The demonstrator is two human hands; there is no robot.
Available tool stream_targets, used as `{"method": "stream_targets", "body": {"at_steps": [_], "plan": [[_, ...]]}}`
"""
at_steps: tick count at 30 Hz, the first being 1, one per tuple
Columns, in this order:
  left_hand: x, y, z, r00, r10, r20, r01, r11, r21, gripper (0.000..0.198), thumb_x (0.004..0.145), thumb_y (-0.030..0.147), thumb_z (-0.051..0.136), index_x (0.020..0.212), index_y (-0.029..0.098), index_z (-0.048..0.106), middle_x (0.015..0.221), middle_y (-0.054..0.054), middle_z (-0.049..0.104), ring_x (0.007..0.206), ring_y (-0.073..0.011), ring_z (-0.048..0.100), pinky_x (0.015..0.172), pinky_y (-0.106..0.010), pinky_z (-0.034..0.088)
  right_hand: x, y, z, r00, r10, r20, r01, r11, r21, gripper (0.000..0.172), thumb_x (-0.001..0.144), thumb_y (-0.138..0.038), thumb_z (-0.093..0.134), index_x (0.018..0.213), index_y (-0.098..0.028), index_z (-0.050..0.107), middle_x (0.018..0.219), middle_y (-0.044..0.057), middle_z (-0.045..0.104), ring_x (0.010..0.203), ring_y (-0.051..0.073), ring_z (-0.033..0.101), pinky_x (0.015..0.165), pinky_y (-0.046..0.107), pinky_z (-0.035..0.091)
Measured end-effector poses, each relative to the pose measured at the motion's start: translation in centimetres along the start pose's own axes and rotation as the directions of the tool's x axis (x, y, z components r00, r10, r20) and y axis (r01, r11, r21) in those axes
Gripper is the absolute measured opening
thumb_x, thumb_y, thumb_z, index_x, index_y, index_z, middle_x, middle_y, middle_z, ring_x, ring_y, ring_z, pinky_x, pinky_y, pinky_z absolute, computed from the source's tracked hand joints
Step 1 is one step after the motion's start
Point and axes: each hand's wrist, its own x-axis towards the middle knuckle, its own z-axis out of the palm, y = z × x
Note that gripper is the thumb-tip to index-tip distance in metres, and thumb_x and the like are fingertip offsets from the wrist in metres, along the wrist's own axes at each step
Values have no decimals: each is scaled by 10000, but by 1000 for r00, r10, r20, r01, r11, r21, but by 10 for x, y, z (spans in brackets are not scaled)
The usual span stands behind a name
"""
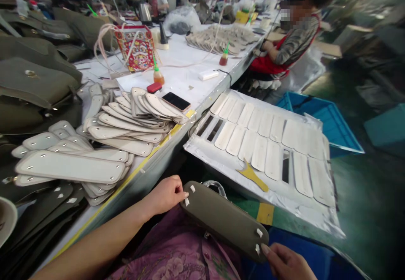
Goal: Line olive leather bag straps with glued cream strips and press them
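Note:
An olive bag (pixel 224 218) lies across my lap with a long flat rounded panel facing up. Small white tabs (pixel 259 232) stick up near both ends of that panel. My left hand (pixel 169 193) pinches at the far left end, thumb and fingertip right by a white tab. At the opposite end my right hand (pixel 286 263) has its thumb and finger closed on the corner, close to another tab. Part of a silvery wrapped ring (pixel 217 186) shows behind the bag. Whether the fingers grip the tabs or just the bag's edge is hard to make out.
Pale rounded panels with metal studs (pixel 71 166) are piled on the table at left, near a phone (pixel 176 101) and a glue bottle (pixel 158 75). A board (pixel 202 145) carries rows of pale panels and a yellow scraper (pixel 253 175). Blue crate (pixel 335 115) and seated co-worker (pixel 291 39) are at right.

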Motion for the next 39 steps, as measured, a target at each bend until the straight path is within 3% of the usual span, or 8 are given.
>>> {"method": "stream_targets", "body": {"at_steps": [7,10,13,15,18,22,30,39], "plan": [[2,-9,1,989,8,145,-53,950,308,356,825,495,402,666,184,469,748,-7,511,689,-174,529,673,-322,415,-8,-3,0,989,-84,-124,83,996,-13,331,766,-438,496,557,-182,491,465,-21,495,415,81,357,413,216,247],[8,1,3,969,248,8,-222,854,470,209,810,386,414,866,199,491,921,-42,545,868,-233,550,794,-410,437,-5,7,0,983,-104,-153,103,995,-13,311,770,-404,516,565,-171,523,477,-14,531,429,76,369,418,204,254],[12,40,30,813,581,47,-518,682,516,403,805,256,420,1204,205,425,1305,-87,429,1184,-261,426,1002,-464,336,-5,14,1,976,-131,-175,131,991,-13,307,775,-399,524,574,-168,541,495,-12,552,444,75,394,423,199,254],[17,73,64,719,660,217,-679,602,420,521,832,242,443,1336,208,316,1406,-74,348,1282,-218,335,1071,-407,287,-6,16,1,969,-166,-184,164,986,-26,306,773,-398,532,572,-167,550,507,-9,562,462,78,420,434,199,259],[24,107,117,583,700,413,-812,522,261,821,730,418,630,1390,116,248,1410,-149,351,1298,-261,319,1074,-415,292,-7,17,-1,962,-201,-183,195,980,-49,312,768,-401,543,562,-167,558,511,-8,568,470,79,431,440,203,258],[29,113,151,611,654,445,-791,527,312,888,602,366,743,1333,43,353,1351,-205,416,1248,-308,383,1065,-456,282,-7,17,-4,966,-199,-167,199,980,-19,320,771,-403,539,554,-168,555,502,-10,566,454,76,430,431,204,262],[23,115,148,627,668,400,-779,530,335,715,623,295,667,1254,46,442,1257,-171,496,1148,-286,449,1027,-430,317,-8,23,-2,962,-229,-150,232,973,4,308,774,-396,536,571,-167,562,499,-13,564,450,76,427,430,203,267],[26,114,155,658,671,342,-753,581,309,725,601,258,615,1271,86,396,1242,-157,501,1130,-284,453,1025,-429,299,-4,19,-3,947,-230,-222,225,973,-48,292,738,-365,563,524,-171,515,477,-24,497,464,78,385,441,223,232]]}}
